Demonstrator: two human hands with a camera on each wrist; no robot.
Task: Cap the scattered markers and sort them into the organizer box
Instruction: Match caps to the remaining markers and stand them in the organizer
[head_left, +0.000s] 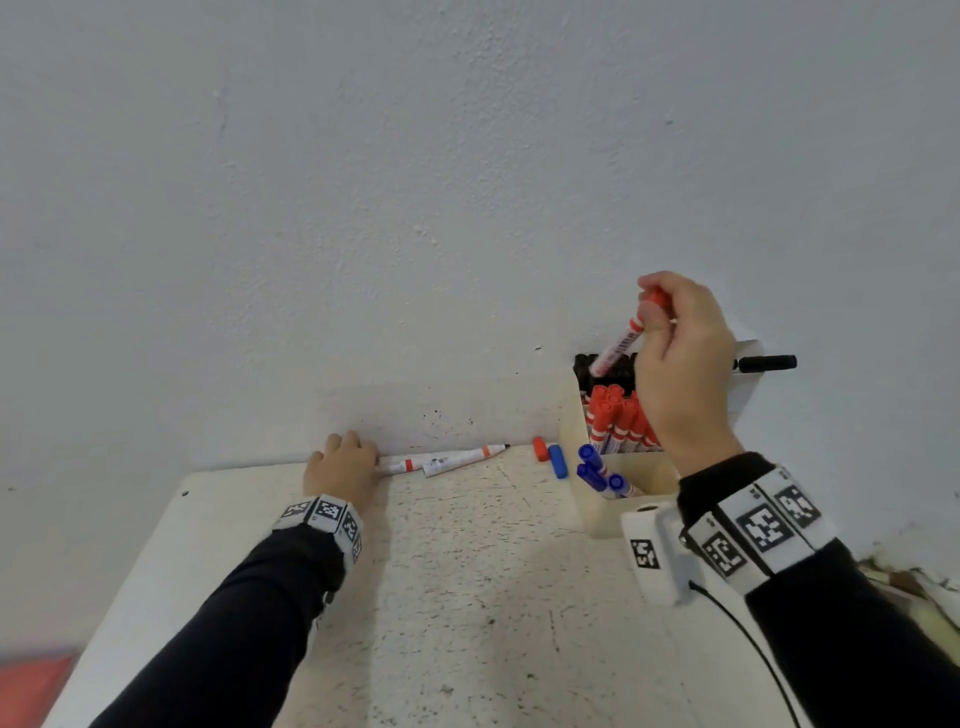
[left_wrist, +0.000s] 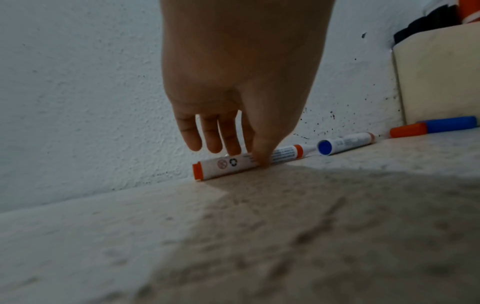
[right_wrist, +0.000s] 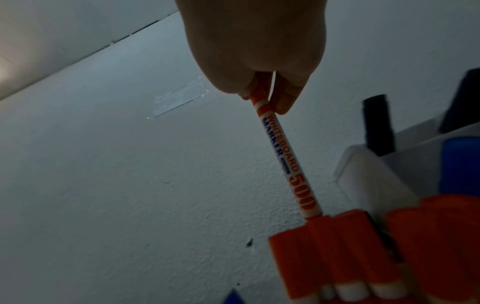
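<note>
My right hand (head_left: 649, 312) pinches a capped red marker (head_left: 618, 345) by its cap and holds it tilted, its lower end over the red markers (head_left: 618, 415) standing in the cream organizer box (head_left: 608, 519). In the right wrist view the held marker (right_wrist: 288, 164) reaches down to the red caps (right_wrist: 335, 251), pinched from above by my right hand (right_wrist: 267, 98). My left hand (head_left: 358, 457) is at the wall. There its thumb and fingers (left_wrist: 246, 156) pinch a red-ended marker (left_wrist: 226, 166) lying on the table (head_left: 467, 597). Beside it lies another uncapped marker (left_wrist: 342, 143) with a blue rear end.
A loose red cap (head_left: 540, 449) and a loose blue cap (head_left: 558, 461) lie by the box's left wall. Blue markers (head_left: 597, 473) stand in the box's near compartment. A black marker (head_left: 766, 362) sticks out to the right behind my right hand. The wall (head_left: 415, 208) runs along the table's far edge.
</note>
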